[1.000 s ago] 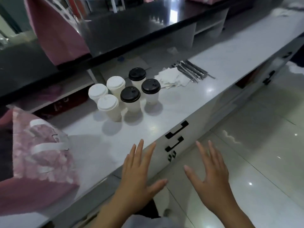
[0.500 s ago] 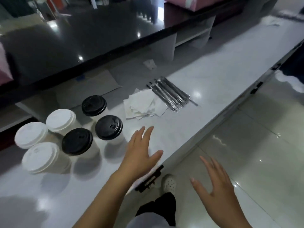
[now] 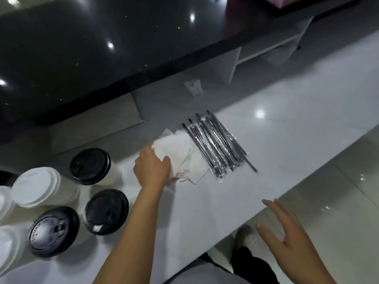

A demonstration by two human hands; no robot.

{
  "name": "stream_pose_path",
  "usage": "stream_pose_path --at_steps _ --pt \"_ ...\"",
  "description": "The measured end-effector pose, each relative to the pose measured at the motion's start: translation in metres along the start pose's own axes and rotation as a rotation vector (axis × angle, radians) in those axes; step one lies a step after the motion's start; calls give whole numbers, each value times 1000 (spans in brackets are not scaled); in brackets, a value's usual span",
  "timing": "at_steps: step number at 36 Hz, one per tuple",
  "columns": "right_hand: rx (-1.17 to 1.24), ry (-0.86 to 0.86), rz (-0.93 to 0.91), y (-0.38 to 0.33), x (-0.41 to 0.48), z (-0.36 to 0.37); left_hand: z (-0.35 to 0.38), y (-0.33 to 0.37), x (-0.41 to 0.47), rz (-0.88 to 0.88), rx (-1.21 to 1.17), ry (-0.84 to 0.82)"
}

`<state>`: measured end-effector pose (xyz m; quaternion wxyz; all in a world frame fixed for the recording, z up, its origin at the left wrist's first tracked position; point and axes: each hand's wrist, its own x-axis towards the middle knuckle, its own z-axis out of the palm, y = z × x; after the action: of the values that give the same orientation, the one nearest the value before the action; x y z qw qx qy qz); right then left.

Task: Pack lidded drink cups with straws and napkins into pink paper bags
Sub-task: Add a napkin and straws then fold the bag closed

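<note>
A loose pile of white napkins (image 3: 185, 158) lies on the white counter (image 3: 276, 144). My left hand (image 3: 151, 168) pinches the left edge of the pile between thumb and fingers. Right beside the napkins lies a bundle of several black wrapped straws (image 3: 215, 144). Lidded cups stand at the left: three with black lids (image 3: 90, 166) (image 3: 106, 211) (image 3: 53, 230) and white-lidded ones (image 3: 37, 186) beside them. My right hand (image 3: 287, 236) hovers open over the counter's front edge, holding nothing. No pink bag is fully in view.
A dark glossy raised counter (image 3: 102, 48) runs along the back, with white shelf compartments (image 3: 266, 52) under it. A crumpled bit of white paper (image 3: 193, 87) lies near the back. A sliver of something pink (image 3: 274, 0) shows at the top right.
The view swung right, away from the pink bag. My left hand moved forward from the counter's front to the napkins and took hold of them. My right hand rose toward the counter edge.
</note>
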<state>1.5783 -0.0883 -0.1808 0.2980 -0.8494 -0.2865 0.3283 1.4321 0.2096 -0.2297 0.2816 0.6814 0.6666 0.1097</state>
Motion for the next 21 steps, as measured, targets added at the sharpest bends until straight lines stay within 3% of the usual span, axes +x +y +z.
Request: stream_pose_path --at_steps 11,17,21 --pt "-19 -219 -255 -36 121 -38 -2 -3 -13 -129 -190 169" --pt "-42 -426 -432 -52 179 -67 -6 15 -41 -332 -386 138" --pt "-38 -545 -501 -52 204 -91 0 30 -66 -440 -484 229"
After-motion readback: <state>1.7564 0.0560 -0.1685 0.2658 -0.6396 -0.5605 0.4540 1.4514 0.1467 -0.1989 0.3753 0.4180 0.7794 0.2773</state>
